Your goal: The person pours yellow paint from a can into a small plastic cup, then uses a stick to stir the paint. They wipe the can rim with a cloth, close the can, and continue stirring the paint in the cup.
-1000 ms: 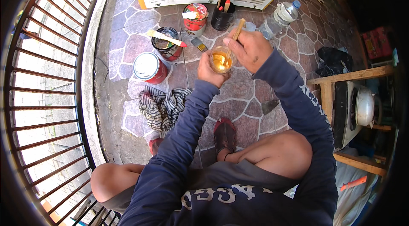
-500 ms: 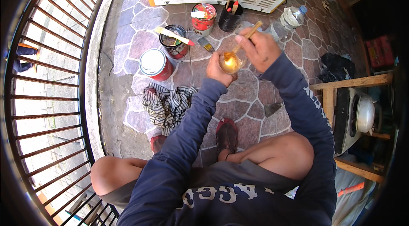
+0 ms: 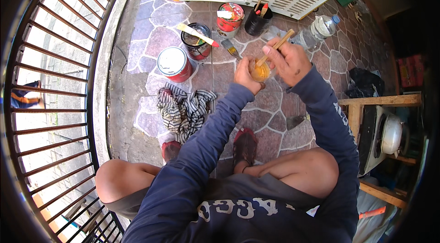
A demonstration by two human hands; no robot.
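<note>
Yellow paint fills a small cup (image 3: 260,70) held in the left hand (image 3: 246,74), just right of the red paint can (image 3: 174,63). The right hand (image 3: 288,60) grips a wooden stick (image 3: 275,48) dipped into the cup, fingers closed around it.

Stone-paved floor (image 3: 275,105) across the frame's middle, 3 paint cans (image 3: 174,63) at upper centre, striped rag (image 3: 183,110) centre-left, clear bottle (image 3: 316,30) upper right, brush (image 3: 231,49) between cans
</note>
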